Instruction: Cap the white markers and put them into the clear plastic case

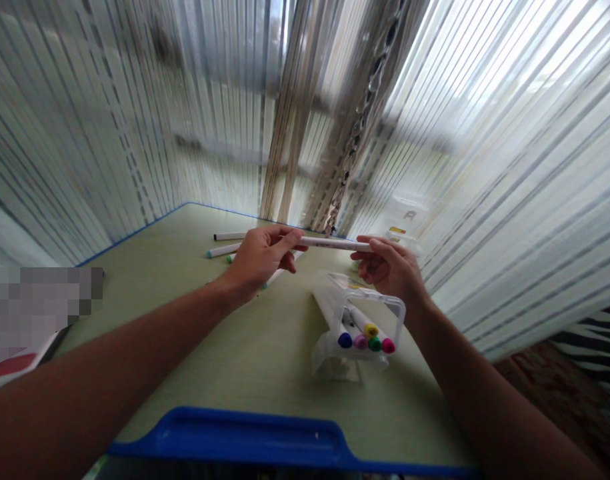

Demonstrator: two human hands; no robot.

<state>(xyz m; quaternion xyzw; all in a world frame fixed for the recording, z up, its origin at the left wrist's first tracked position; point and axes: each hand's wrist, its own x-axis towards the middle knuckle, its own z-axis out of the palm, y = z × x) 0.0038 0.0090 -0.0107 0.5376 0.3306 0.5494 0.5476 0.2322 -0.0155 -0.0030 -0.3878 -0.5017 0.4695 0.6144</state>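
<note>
A white marker (335, 244) is stretched level between my two hands above the table. My left hand (265, 257) pinches its left end between thumb and fingers. At the other end, my right hand (392, 267) grips it the same way; both marker ends are hidden by the fingers. Just below my right hand lies a clear plastic case (329, 307), its open end toward me. Inside are several markers with coloured ends, among them a yellow one (371, 330) and a blue one (345, 340). Behind my left hand, several loose markers (222, 252) lie on the table, partly covered.
The pale green table (225, 373) has a blue rim and a blue tray (255, 433) along its near edge. A second clear case (405, 217) stands behind my right hand. Striped sheer curtains (209, 133) hang along the far side. A blurred-out object (29, 313) is at the left.
</note>
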